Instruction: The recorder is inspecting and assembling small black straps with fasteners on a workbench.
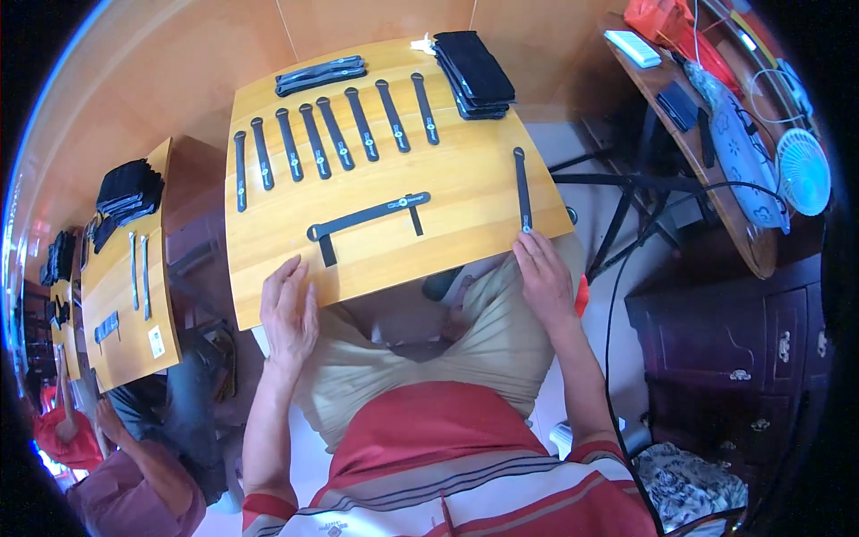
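Note:
At the table's front right, my right hand (pixel 543 273) has its fingertips closed on the near end of a black strap (pixel 523 190), which lies lengthwise on the wooden table (pixel 465 237). The strap has a loop at its far end and a white print near my fingers; my thumb is hidden. My left hand (pixel 289 309) is at the front left edge, fingers stretched and holding nothing. Between the hands, another black strap (pixel 362 216) lies crosswise, with two short black strips (pixel 328 251) sticking out below it.
Several similar straps (pixel 341 134) form a row across the table's far half. Behind them sits a flat bundle (pixel 320 75); a black stack (pixel 474 73) stands at the far right corner. A side table (pixel 756 242) holds a small fan (pixel 803 172). People work at tables (pixel 125 345) to the left.

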Motion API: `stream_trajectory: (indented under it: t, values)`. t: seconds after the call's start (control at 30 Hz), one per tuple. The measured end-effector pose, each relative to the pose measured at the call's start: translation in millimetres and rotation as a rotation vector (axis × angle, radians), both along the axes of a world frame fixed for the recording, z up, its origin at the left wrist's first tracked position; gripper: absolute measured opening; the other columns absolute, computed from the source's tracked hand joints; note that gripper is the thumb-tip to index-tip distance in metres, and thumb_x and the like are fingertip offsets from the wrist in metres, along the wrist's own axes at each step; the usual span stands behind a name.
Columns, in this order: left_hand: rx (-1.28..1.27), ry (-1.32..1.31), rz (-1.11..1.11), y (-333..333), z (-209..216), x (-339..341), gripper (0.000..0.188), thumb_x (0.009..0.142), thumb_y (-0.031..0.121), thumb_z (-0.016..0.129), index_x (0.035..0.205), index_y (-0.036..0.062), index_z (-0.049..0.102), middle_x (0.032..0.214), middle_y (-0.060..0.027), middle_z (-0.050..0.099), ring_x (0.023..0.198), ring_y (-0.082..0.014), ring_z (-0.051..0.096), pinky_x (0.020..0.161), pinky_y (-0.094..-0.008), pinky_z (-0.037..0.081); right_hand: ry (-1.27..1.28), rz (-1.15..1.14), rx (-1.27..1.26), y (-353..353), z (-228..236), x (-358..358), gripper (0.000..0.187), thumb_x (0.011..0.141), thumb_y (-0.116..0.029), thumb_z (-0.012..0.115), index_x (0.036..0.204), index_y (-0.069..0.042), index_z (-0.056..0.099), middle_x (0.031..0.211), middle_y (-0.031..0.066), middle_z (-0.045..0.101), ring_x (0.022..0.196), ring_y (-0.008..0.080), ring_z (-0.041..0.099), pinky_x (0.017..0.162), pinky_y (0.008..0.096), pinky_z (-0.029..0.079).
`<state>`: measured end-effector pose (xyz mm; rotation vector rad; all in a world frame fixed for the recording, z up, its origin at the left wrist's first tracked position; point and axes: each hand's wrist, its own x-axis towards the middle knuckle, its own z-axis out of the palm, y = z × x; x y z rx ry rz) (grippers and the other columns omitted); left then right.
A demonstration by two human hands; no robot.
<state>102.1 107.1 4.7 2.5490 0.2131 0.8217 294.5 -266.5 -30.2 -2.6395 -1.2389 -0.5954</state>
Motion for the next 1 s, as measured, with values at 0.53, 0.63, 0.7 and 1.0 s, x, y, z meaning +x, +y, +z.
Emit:
stream_trajectory:
  t: [0.53,0.63,0.7,1.0]
  values:
    - [-1.89,0.389,-0.727,-141,47,16,0.056,0.108,0.041,0.053,0.142,-0.0039,0.052,0.124,-0.0229,0.069,0.105,-0.0227,0.071,0.09,-0.0332,0.06,0.184,0.736,0.461,6,126,-116,0.023,0.087,-0.008,0.072,0.108,-0.001,0.07,0.112,0.0171,0.074,0.095,0.033,0.074,0.083,0.042,0.063]
    - [-1.879,0.309,-0.602,-127,51,14,0.046,0.11,0.036,0.051,0.131,-0.0045,0.06,0.119,-0.0218,0.07,0.093,-0.0212,0.071,0.082,-0.0315,0.061,0.279,0.579,0.496,-2,110,-113,0.021,0.088,-0.003,0.072,0.108,-0.001,0.069,0.108,0.0164,0.074,0.091,0.0313,0.075,0.079,0.0407,0.062]
    - [-1.789,0.216,-0.459,-121,51,11,0.041,0.109,0.032,0.054,0.123,-0.0048,0.065,0.108,-0.0176,0.072,0.081,-0.0198,0.07,0.076,-0.0333,0.06,0.32,0.507,0.589,9,106,-107,0.022,0.087,0.001,0.072,0.109,-0.001,0.069,0.107,0.0166,0.074,0.09,0.0309,0.075,0.077,0.0404,0.062]
    - [-1.29,0.091,-0.207,-88,29,-8,0.018,0.095,0.014,0.077,0.104,-0.0012,0.075,0.083,-0.0056,0.072,0.07,-0.0097,0.065,0.064,-0.0237,0.053,0.333,0.235,0.692,50,70,-61,0.028,0.089,0.006,0.071,0.116,0.004,0.066,0.109,0.022,0.072,0.093,0.0369,0.073,0.077,0.0401,0.061]
